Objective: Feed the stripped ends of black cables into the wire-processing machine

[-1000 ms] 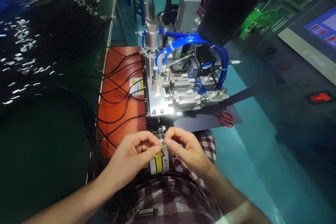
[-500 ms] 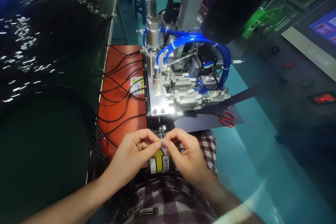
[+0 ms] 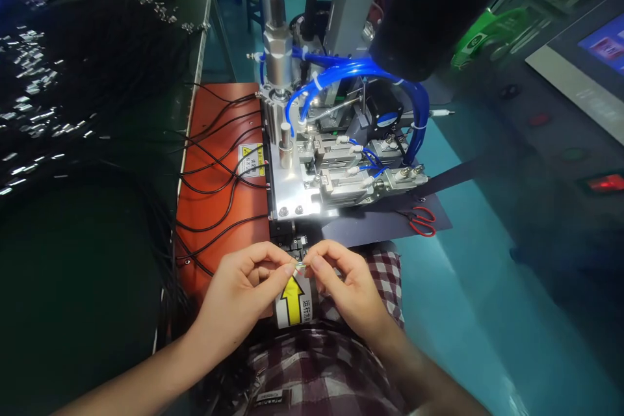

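- From here, the left hand (image 3: pixel 241 289) and right hand (image 3: pixel 347 285) nearly meet, fingertips pinching a tiny thin piece (image 3: pixel 301 265).
- It's held before the machine (image 3: pixel 292 195), near the yellow arrow (image 3: pixel 292 304).

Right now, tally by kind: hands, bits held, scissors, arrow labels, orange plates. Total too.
Hands: 2, left hand and right hand
Bits held: too small to count, left out
Scissors: 1
Arrow label: 1
Orange plate: 1
Total: 5
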Demonstrator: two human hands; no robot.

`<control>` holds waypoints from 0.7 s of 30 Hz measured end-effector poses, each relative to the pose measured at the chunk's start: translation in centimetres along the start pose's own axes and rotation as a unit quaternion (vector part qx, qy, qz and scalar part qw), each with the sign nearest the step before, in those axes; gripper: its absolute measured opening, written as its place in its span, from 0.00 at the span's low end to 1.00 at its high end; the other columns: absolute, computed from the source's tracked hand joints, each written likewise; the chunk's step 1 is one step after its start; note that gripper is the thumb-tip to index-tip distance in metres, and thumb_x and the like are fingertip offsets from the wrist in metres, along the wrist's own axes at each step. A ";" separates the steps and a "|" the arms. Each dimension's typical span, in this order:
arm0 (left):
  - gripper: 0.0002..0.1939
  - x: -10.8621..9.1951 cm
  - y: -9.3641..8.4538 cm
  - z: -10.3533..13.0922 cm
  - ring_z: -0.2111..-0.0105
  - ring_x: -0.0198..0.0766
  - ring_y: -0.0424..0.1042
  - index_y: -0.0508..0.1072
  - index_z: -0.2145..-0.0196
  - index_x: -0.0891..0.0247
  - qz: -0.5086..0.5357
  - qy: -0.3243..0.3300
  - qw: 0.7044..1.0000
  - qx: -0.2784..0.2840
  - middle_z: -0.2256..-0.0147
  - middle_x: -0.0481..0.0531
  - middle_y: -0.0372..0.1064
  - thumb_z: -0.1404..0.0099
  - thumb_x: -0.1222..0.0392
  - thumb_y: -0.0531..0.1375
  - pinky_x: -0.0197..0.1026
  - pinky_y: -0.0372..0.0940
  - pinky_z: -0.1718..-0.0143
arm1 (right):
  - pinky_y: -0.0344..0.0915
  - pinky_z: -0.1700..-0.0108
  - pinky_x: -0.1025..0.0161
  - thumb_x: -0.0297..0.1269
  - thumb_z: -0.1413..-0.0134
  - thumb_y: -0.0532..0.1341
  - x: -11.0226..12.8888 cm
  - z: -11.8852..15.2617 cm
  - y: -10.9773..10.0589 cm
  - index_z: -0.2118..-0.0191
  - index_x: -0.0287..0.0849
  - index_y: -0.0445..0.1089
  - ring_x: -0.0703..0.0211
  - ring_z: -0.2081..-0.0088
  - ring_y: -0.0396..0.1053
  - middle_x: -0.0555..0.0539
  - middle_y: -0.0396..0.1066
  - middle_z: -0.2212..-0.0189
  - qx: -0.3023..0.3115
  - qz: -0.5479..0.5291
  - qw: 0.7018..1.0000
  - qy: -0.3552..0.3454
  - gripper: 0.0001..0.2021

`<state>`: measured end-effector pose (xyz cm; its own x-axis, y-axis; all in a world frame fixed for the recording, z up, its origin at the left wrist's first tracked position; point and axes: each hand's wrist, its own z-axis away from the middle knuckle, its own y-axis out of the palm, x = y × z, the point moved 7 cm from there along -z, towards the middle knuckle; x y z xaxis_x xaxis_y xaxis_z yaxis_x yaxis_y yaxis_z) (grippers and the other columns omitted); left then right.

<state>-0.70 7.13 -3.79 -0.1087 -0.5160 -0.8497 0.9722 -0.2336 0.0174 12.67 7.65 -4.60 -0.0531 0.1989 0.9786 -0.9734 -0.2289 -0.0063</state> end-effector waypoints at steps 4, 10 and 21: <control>0.13 0.4 -0.1 -0.1 0.84 0.26 0.55 0.70 0.71 0.65 0.003 -0.028 1.000 0.003 0.82 0.42 0.61 0.42 0.51 0.61 0.28 0.50 0.84 | 0.60 0.69 0.66 0.35 0.41 0.56 0.5 0.0 -0.3 0.67 0.42 0.68 0.63 0.71 0.63 0.50 0.68 0.72 -0.023 0.065 0.997 -0.040 0.05; 0.11 0.1 -0.2 -0.2 0.85 0.26 0.54 0.70 0.71 0.65 -0.015 -0.006 1.000 0.000 0.84 0.41 0.59 0.42 0.53 0.61 0.28 0.49 0.85 | 0.59 0.69 0.66 0.32 0.45 0.59 1.2 0.1 0.2 0.70 0.41 0.67 0.64 0.73 0.62 0.51 0.66 0.75 -0.036 0.105 0.991 -0.070 0.04; 0.05 -2.1 -0.3 0.5 0.71 0.34 0.68 0.76 0.68 0.62 -0.120 0.230 0.965 -0.034 0.72 0.49 0.69 0.38 0.63 0.59 0.34 0.62 0.72 | 0.54 0.74 0.67 0.34 0.46 0.58 0.3 -0.1 0.5 0.74 0.40 0.63 0.66 0.78 0.54 0.55 0.58 0.80 0.008 -0.028 0.999 0.016 0.08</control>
<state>-0.83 7.85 -1.78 -0.2442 -0.0304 -0.9692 0.9433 -0.2392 -0.2302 12.16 7.69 -4.37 -0.0058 0.2422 0.9702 -0.9714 -0.2318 0.0520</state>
